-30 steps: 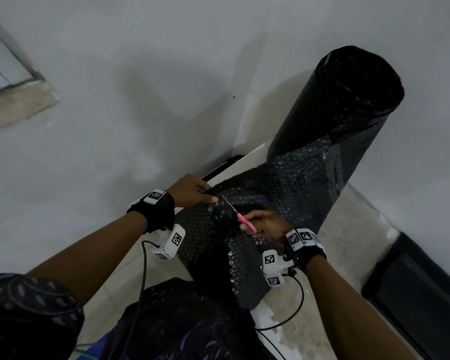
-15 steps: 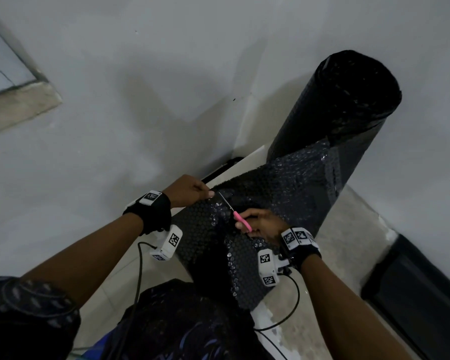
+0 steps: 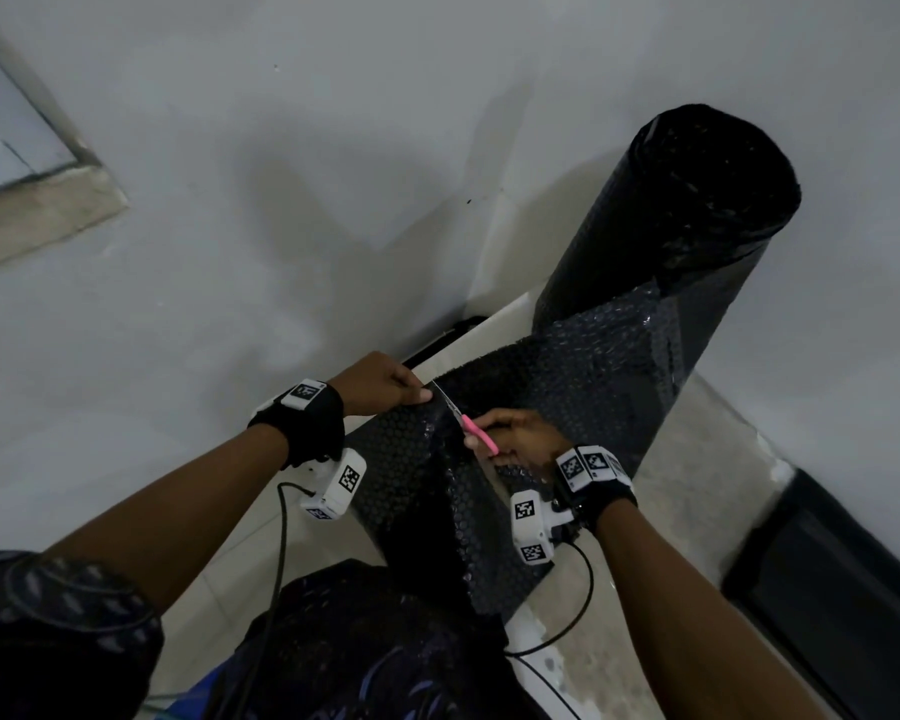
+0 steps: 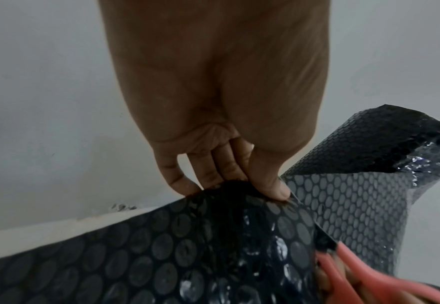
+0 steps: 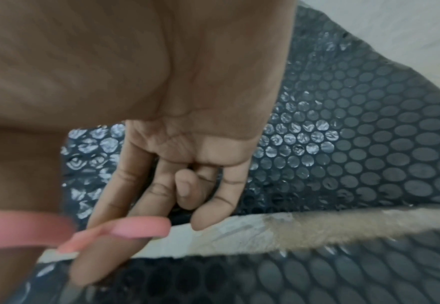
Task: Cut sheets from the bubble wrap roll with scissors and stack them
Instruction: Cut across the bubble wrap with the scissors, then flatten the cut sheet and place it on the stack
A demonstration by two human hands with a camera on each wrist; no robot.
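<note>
A tall black bubble wrap roll [image 3: 681, 220] stands on end in the wall corner. Its unrolled sheet [image 3: 567, 376] stretches toward me and hangs down over my lap. My left hand [image 3: 385, 379] pinches the sheet's far edge [image 4: 239, 191] between thumb and fingers. My right hand [image 3: 520, 439] grips pink-handled scissors [image 3: 471, 426], fingers through the pink loops [image 5: 135, 228]. The blades [image 3: 445, 400] lie in the cut, pointing at the left thumb. In the left wrist view the slit [image 4: 307, 214] runs from the thumb down to the pink handles [image 4: 354, 265].
Grey walls [image 3: 333, 148] close in behind and to the right of the roll. A pale tiled floor [image 3: 697, 485] shows beside the sheet. A dark panel [image 3: 827, 579] lies low on the right. Black cables [image 3: 281, 537] hang from both wrist cameras.
The scissors and right hand have moved forward along the sheet toward the left hand, lengthening the cut. The left hand has kept its pinch on the edge.
</note>
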